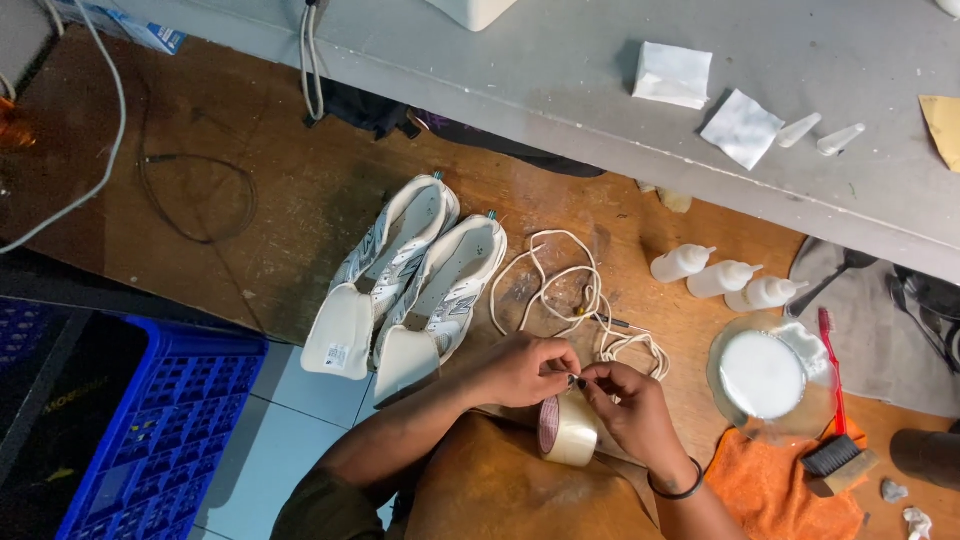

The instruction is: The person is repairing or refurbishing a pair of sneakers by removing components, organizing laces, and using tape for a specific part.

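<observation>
Tape roll (568, 430) under both pinching hands (575, 385).

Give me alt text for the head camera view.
Both hands, left hand and right hand, pinch at a tape roll over a wooden floor. A pair of white sneakers and loose laces lie just beyond.

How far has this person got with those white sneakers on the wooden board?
Done, apparently: the two white sneakers sit unlaced with tongues pulled out, and the cream shoelaces lie loose beside them. In hand: the left hand and right hand pinch something small above a roll of clear tape. Left: the laces are not yet back in the shoes.
</observation>
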